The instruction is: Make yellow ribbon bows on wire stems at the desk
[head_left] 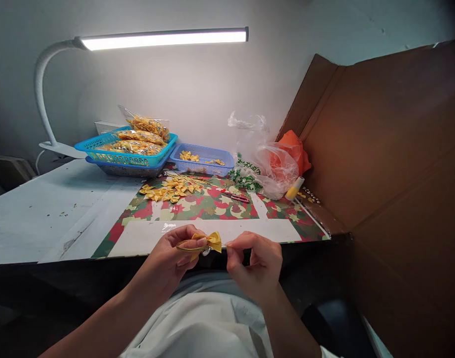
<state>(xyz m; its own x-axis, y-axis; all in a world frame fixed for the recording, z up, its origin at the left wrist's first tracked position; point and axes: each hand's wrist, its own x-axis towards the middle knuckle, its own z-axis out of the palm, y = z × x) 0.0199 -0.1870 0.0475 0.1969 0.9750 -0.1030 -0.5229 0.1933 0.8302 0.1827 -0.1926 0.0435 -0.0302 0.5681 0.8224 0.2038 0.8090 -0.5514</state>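
Note:
My left hand (183, 246) pinches a yellow ribbon bow (214, 241) just above the table's front edge. A thin gold cord loops over the fingers of that hand, and a small silvery piece (206, 251) hangs under the bow. Just right of the bow, my right hand (255, 258) has its thumb and forefinger pressed together; whatever may be between them is too small to see. Beyond the hands, a loose pile of yellow bows (171, 190) lies on the patterned table cover (201, 211), with several thin gold cords behind it.
A turquoise basket (126, 158) holds bagged yellow bows at the back left. Beside it sits a blue basket (203, 166) with loose bows. Pink-handled snips (235, 197), plastic bags (272, 166) and a yellow-white tube (294, 189) lie to the right. Cardboard (395, 164) walls the right side.

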